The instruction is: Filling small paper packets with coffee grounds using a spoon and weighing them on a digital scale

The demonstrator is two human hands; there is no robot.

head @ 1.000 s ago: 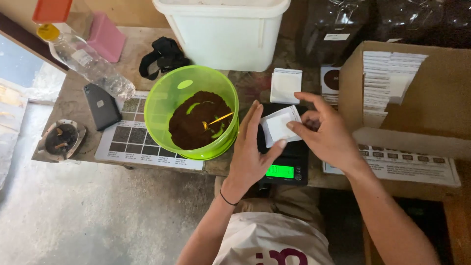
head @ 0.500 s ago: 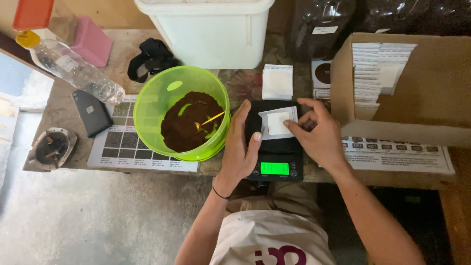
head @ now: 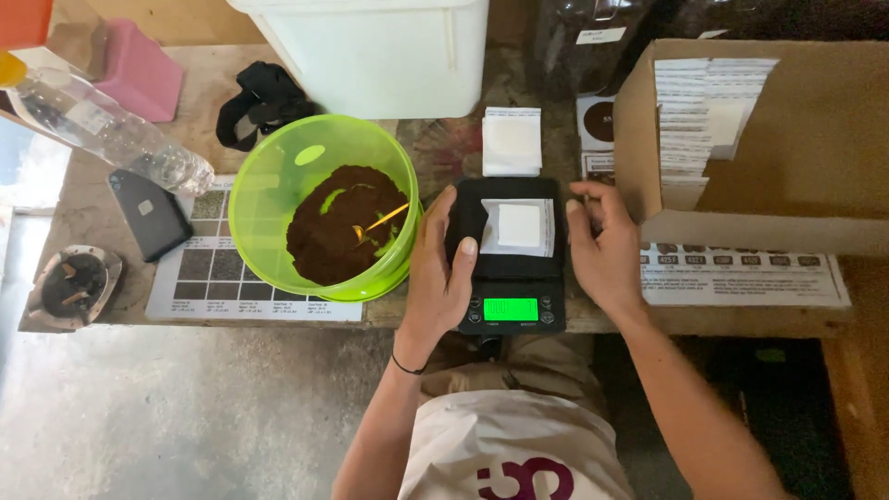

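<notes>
A small black digital scale [head: 511,292] with a lit green display sits at the table's front edge. A white paper sachet [head: 518,226] lies flat on its platform. My left hand [head: 439,268] rests against the scale's left side, thumb on its edge. My right hand [head: 604,250] hovers at the scale's right side, fingers loosely curled, holding nothing. Left of the scale stands a lime green bowl [head: 278,185] of dark brown grounds with a small gold spoon [head: 375,223] stuck in them.
A stack of white sachets [head: 512,141] lies behind the scale. An open cardboard box [head: 787,157] stands at the right, a white bucket [head: 380,51] at the back. A phone [head: 150,213], plastic bottle [head: 102,130], ashtray [head: 72,282] and printed chart [head: 213,287] lie at the left.
My hands were holding the white sachet above the scale; it now lies on the platform. My right hand has let go and moved right. My left hand has dropped to the scale's side.
</notes>
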